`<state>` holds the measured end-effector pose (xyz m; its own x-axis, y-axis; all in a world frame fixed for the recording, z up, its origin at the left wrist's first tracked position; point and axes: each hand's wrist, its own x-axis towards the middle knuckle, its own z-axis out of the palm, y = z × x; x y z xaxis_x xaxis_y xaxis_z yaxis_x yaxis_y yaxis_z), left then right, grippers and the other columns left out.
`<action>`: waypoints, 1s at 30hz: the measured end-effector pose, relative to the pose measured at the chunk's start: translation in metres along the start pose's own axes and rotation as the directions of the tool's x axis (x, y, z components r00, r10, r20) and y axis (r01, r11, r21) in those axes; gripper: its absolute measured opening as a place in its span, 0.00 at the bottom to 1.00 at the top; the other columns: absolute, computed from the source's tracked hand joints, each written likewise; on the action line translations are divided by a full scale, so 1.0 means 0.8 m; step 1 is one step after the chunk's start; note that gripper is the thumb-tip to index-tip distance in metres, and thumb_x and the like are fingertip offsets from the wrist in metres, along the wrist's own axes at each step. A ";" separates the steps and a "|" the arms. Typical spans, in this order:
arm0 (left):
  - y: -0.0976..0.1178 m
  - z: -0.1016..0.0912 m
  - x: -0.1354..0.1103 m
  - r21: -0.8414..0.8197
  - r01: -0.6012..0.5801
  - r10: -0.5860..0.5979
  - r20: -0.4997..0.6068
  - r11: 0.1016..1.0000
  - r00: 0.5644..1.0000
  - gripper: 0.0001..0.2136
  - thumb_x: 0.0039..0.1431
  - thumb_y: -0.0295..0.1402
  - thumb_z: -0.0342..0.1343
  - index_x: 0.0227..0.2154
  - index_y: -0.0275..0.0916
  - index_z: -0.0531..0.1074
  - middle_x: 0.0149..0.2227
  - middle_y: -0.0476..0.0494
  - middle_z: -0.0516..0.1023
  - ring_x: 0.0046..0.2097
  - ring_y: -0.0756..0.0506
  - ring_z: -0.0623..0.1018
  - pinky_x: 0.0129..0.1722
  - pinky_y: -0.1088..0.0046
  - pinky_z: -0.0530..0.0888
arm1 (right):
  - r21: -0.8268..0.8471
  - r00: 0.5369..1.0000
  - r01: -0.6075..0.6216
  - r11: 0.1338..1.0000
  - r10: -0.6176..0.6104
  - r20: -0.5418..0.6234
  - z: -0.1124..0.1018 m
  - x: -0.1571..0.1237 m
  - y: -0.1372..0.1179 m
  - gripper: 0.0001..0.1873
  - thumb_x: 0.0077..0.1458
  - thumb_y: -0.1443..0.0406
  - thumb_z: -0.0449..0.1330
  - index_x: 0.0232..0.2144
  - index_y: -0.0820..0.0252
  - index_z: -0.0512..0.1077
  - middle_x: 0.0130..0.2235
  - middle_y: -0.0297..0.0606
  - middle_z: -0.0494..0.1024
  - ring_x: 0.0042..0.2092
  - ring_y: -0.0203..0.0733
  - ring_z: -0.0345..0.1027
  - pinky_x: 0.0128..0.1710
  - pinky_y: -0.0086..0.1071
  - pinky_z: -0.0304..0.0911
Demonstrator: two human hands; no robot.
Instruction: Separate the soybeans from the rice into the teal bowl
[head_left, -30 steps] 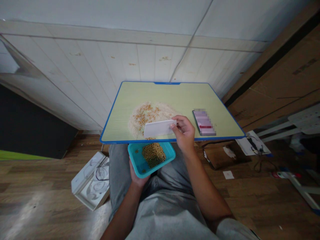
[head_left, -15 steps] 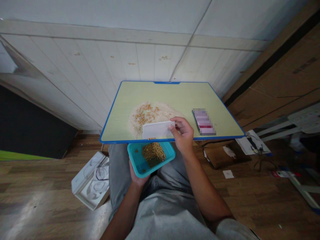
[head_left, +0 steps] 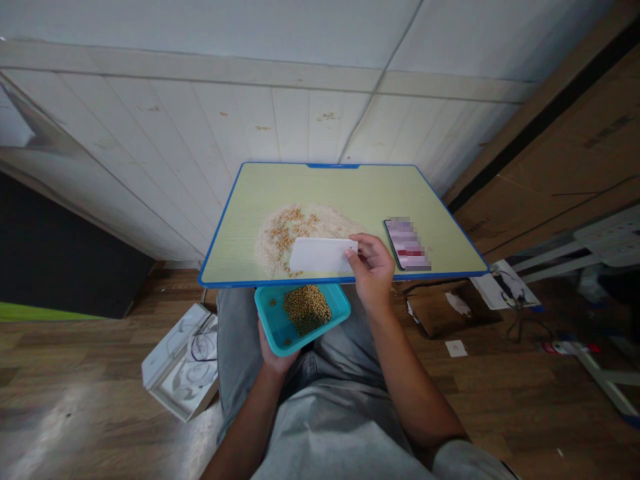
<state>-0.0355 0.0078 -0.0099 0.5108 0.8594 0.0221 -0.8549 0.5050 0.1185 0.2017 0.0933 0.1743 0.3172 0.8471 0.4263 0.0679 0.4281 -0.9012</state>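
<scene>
My right hand (head_left: 374, 273) pinches the right end of a flat white card (head_left: 320, 255) above the front part of the table. Behind and left of the card lies a spread of pale, rice-like grains (head_left: 333, 219) with orange-yellow kernels (head_left: 284, 230) mixed in, likely corn or beans. A few kernels sit by the card's lower left corner. Below the table's front edge, my left hand (head_left: 280, 360) holds a turquoise plastic tub (head_left: 280, 339) from underneath, its fingers mostly hidden. Inside the tub are yellowish-tan kernels (head_left: 307, 307) and some greenish ones.
The small light-green table (head_left: 380, 190) has a blue rim and stands against a white panelled wall. A phone (head_left: 407, 243) lies on its right side. An open white box (head_left: 183, 367) is on the floor at left; a cardboard box (head_left: 450, 307) is under the table's right.
The white card in my right hand has moved slightly right and away from the front edge. Several kernels now show at its lower left. The tub stays in place.
</scene>
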 end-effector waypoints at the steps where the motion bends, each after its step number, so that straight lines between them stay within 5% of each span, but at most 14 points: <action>1: 0.000 0.001 0.000 0.001 0.000 0.000 -0.001 1.000 1.000 0.37 0.82 0.58 0.33 0.79 0.48 0.71 0.82 0.46 0.70 0.89 0.38 0.49 0.87 0.43 0.36 | 0.005 1.000 0.001 1.000 -0.001 0.000 0.000 0.000 0.000 0.11 0.63 0.59 0.72 0.47 0.49 0.82 0.40 0.35 0.87 0.40 0.44 0.81 0.40 0.38 0.76; 13: 0.000 0.003 -0.001 0.007 -0.003 0.003 -0.020 1.000 1.000 0.38 0.82 0.61 0.35 0.79 0.48 0.71 0.82 0.48 0.71 0.89 0.37 0.48 0.87 0.43 0.35 | 0.007 1.000 -0.013 1.000 0.013 0.028 0.002 -0.002 0.001 0.12 0.62 0.57 0.72 0.46 0.50 0.83 0.38 0.34 0.88 0.38 0.43 0.80 0.38 0.36 0.74; 30: 0.000 -0.008 -0.001 0.000 -0.004 0.004 0.011 1.000 1.000 0.40 0.81 0.61 0.31 0.77 0.47 0.73 0.79 0.46 0.76 0.85 0.35 0.65 0.88 0.44 0.40 | 0.033 0.999 -0.020 0.999 0.019 0.035 0.002 -0.003 -0.002 0.12 0.62 0.57 0.73 0.47 0.49 0.83 0.38 0.33 0.87 0.37 0.42 0.80 0.38 0.35 0.75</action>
<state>-0.0364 0.0072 -0.0160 0.5080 0.8607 0.0340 -0.8571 0.5012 0.1189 0.1991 0.0909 0.1746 0.2855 0.8655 0.4116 0.0300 0.4213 -0.9064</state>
